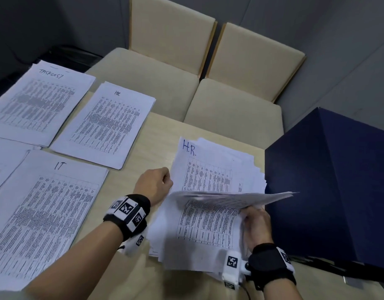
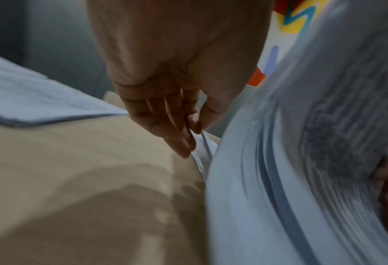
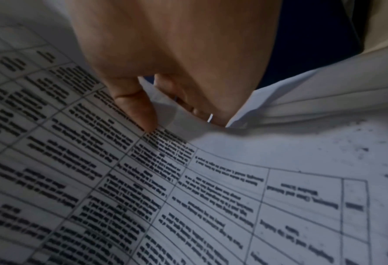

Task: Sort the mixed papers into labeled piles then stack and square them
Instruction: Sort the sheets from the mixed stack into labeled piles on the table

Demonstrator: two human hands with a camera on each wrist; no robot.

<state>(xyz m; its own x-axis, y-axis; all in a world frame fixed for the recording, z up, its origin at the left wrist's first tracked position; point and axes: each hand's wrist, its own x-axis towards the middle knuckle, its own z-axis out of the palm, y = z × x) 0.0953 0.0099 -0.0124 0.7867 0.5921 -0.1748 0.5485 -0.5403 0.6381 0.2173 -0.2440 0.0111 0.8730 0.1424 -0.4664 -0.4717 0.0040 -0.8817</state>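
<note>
Right hand pinching a lifted sheaf off the mixed stack, left hand pinching that stack's edge beside the dark blue box, contents unseen.

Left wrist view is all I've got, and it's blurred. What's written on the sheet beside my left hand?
Observer: The head view shows "H.R." handwritten in blue at the top of the exposed sheet of the mixed pile.
Operator: What's the right hand doing?
Observer: The right hand grips a lifted bundle of sheets by its near right edge, holding it above that pile.
Operator: Is there a pile for that sheet?
Observer: Yes, an HR pile lies further back on the table, to the right of the TASKLIST pile and beyond the IT pile.
</note>
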